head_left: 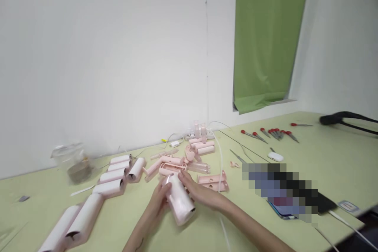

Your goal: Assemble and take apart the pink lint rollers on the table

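Between my two hands is a white and pale-pink roll, like a lint-roller refill, tilted with its lower end toward me. My left hand is closed round its left side, thumb on top. Around its upper right side curl the fingers of my right hand; the fingers underneath are hidden. Just beyond my hands lies a pile of pink plastic parts. Two pink half-shells with holes lie right of my right hand. More white rolls lie in a row on the left.
A clear plastic bag with dark contents stands at the back left. Several red-handled tools lie at the back right. A phone, partly blurred, and a white case are on the right. A white cable crosses the green table.
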### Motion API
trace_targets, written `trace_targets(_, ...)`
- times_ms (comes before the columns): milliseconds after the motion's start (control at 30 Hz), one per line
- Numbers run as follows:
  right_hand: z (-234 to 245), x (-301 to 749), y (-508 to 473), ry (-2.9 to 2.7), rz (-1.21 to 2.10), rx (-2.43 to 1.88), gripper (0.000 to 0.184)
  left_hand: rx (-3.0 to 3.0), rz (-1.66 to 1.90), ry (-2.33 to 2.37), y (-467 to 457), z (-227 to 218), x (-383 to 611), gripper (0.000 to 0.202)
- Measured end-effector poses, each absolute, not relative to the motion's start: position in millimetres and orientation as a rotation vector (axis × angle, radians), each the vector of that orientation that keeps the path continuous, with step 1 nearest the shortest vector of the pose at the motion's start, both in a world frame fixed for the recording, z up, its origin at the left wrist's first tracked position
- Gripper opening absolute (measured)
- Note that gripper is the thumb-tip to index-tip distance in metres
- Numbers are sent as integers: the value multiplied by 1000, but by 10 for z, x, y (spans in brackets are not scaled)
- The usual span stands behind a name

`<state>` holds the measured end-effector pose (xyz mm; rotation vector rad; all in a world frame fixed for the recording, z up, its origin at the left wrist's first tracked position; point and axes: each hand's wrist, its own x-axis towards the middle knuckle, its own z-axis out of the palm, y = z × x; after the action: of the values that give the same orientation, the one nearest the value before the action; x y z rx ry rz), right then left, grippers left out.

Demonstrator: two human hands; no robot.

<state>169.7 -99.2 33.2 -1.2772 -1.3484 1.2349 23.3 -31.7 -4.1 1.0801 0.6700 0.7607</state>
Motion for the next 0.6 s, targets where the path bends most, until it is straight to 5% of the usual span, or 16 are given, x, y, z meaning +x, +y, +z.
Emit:
trace_targets(167,588,2342,-1508,-1469,460,-1570,48,700,727,411,-231,-272,-84,62)
trace_targets(333,132,3417,-1966,-1169,-236,-2006,55,715,666,368,-147,-397,-439,62)
trace_targets(600,-488,4311,-2321,-984,-266,-2398,49,856,615,404,-209,-366,-432,46)
